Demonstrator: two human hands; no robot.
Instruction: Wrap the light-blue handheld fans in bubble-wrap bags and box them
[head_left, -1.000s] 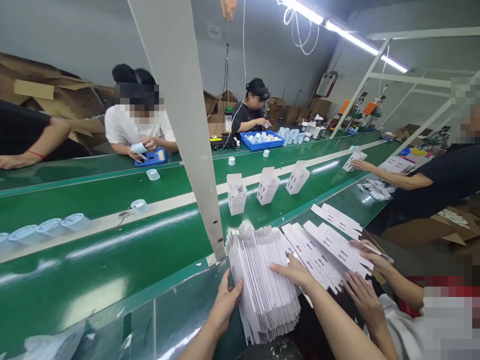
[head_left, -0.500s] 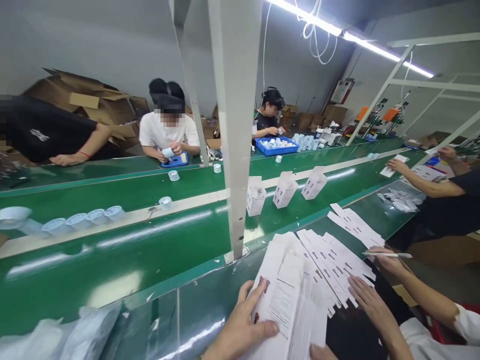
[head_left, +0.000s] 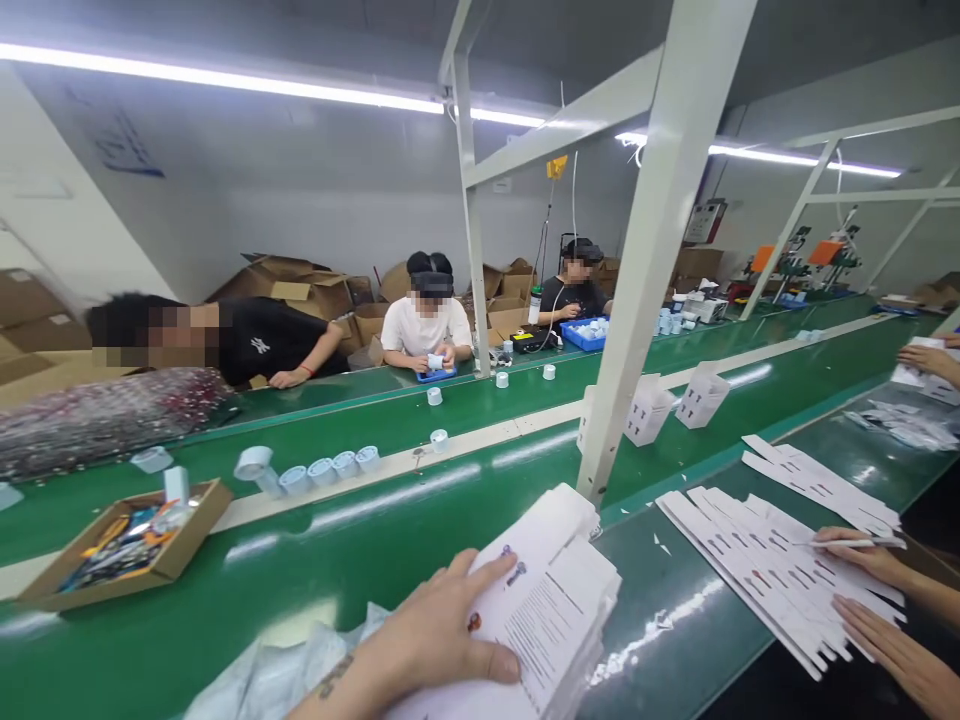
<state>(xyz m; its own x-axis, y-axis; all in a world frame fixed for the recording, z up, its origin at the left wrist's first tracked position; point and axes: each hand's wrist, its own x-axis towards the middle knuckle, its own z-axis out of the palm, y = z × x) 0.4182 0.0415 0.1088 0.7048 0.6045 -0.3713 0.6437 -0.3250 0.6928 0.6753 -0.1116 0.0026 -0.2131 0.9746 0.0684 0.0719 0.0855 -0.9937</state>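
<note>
My left hand [head_left: 454, 630] lies on a stack of flat white printed cartons [head_left: 547, 610] at the lower middle, its thumb and fingers closed around the near side. The stack is tilted, its far end above the edge of the green belt. My right hand is out of view. Below my left wrist lies a pale plastic bag [head_left: 300, 665]. To the right, more white printed cartons [head_left: 757, 560] are fanned out on the dark green table, where another person's hands [head_left: 877, 620] rest, one with a white pen [head_left: 862, 543].
Opened white boxes [head_left: 649, 410] and pale blue cups [head_left: 322, 470] stand along the green belt [head_left: 420, 520]. A cardboard tray [head_left: 184, 550] of small items sits at left. A white metal post [head_left: 637, 260] rises ahead. People work across the belt.
The view has swung left. The stack, with my left hand on it, has moved left, away from the fanned cartons and over the belt edge. My right hand's fingertips have left the view.
</note>
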